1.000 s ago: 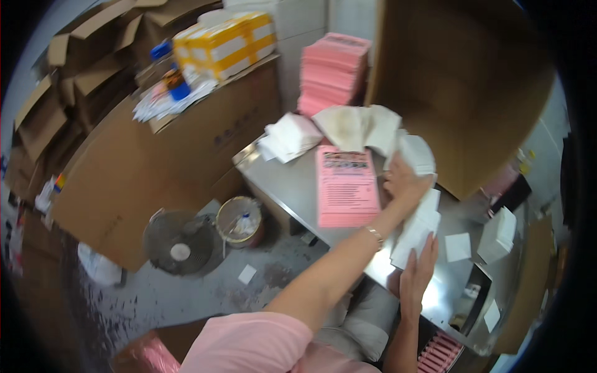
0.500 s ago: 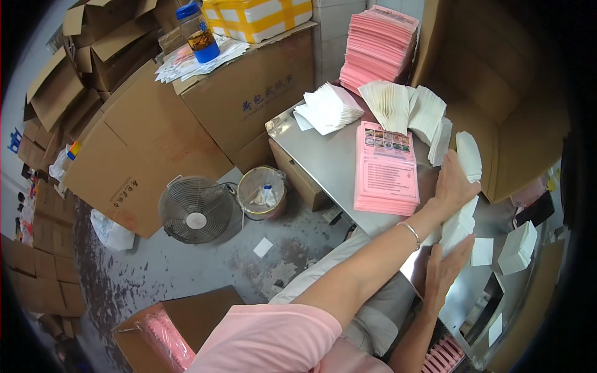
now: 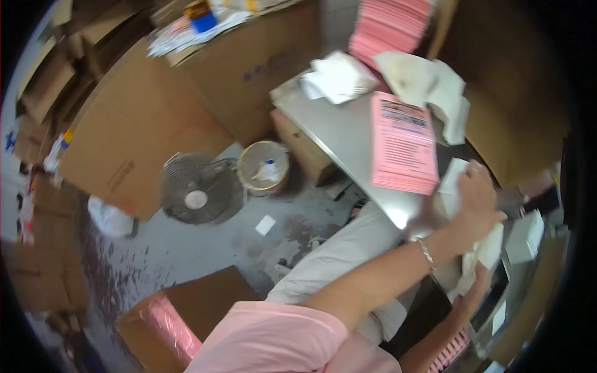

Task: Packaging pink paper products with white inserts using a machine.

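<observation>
White folded paper [image 3: 487, 252] lies between the person's hands at the near right edge of the metal table [image 3: 348, 133], showing on both sides of the left hand [image 3: 477, 198]. That hand is turned back upward, its fingers bent down over the paper; whether they pinch it cannot be told. The left forearm slants up across the lap, a bracelet [image 3: 426, 256] at the wrist. The right hand [image 3: 476, 288], lower down, grips the paper's near end between thumb and fingers, its forearm rising from the lower edge. Just left of the left hand, a stack of pink sheets [image 3: 404, 152] bears a dark pictured band above rows of print, too blurred to read. Fanned white paper [image 3: 407, 78] lies beyond it, near a tall pink stack [image 3: 392, 28]. Farther left, a brown carton [image 3: 267, 102] carries a smeared line of bluish characters.
</observation>
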### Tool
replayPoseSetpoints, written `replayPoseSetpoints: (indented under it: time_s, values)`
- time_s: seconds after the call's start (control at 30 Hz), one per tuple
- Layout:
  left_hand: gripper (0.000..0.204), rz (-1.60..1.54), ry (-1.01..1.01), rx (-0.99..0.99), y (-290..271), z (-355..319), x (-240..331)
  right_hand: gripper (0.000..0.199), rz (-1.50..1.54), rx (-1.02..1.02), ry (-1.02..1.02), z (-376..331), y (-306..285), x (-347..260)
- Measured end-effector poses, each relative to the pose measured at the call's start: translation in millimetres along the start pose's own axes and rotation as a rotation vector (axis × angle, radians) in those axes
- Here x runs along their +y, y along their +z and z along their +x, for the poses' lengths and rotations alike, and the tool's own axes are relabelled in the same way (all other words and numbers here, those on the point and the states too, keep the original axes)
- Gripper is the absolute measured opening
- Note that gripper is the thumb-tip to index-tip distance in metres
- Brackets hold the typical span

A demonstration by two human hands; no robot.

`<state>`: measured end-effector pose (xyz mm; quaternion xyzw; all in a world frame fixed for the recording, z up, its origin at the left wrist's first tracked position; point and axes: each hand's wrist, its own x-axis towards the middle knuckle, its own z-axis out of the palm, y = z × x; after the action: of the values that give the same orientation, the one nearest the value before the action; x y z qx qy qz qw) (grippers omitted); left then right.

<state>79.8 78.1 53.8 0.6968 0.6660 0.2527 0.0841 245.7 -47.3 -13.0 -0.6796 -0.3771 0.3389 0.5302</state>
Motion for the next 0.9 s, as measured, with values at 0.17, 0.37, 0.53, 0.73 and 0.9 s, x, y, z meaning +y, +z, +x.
replayPoseSetpoints:
  time_s: [0.17, 0.37, 0.53, 0.73, 0.9]
  values:
    - [0.088, -0.315, -0.02, -0.108, -21.4, 23.3, -58.5, 0.043, 0.261, -0.004, 0.091, -8.2, 40.7, -12.3]
    - [0.102, -0.383, -0.03, -0.321, -24.6, 31.3, -86.2, 0.067, 0.427, -0.203, -0.024, -26.7, 55.0, -51.2]
    - [0.118, -0.507, -0.052, -0.495, -23.3, 35.7, -84.3, 0.079, 0.206, -0.022, 0.059, -40.3, 59.2, -74.7]
    - [0.12, -0.511, -0.007, -0.477, -28.4, 24.0, -79.7, 0.091, -0.326, -0.04, -0.438, -45.0, 42.7, -51.7]
    - [0.113, -0.522, 0.057, -0.455, -25.6, 15.4, -80.0, 0.072, -0.159, -0.053, -0.181, -37.0, 45.2, -56.3]
